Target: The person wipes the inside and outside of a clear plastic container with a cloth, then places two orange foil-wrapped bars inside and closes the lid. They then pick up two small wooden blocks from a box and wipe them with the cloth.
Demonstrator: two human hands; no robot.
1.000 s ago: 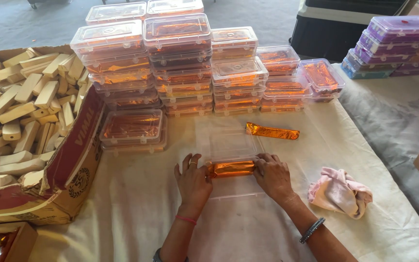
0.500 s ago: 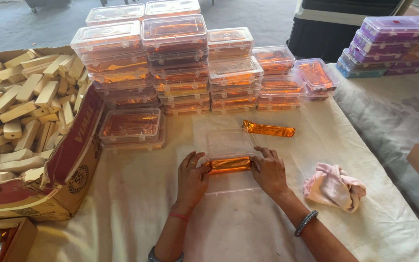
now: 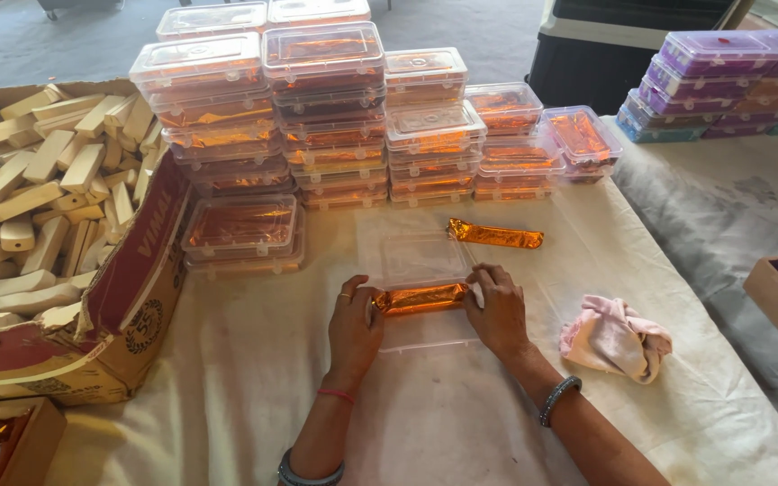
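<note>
My left hand (image 3: 354, 325) and my right hand (image 3: 497, 309) hold the two ends of an orange foil-wrapped bar (image 3: 420, 298), one hand at each end. The bar lies across an open clear plastic box (image 3: 411, 259) on the white cloth in front of me. A second orange wrapped bar (image 3: 495, 236) lies on the cloth just beyond the box, to the right. Both wrists wear bangles, and the left also has a red thread.
Stacks of clear lidded boxes with orange bars (image 3: 321, 108) fill the back of the table. A cardboard carton of pale blocks (image 3: 38, 189) stands at left. A pink cloth (image 3: 614, 335) lies at right, purple-lidded boxes (image 3: 722, 76) far right.
The view shifted slightly; both hands stay on the ends of the orange bar over the clear box, with the bar's position nearly the same.
</note>
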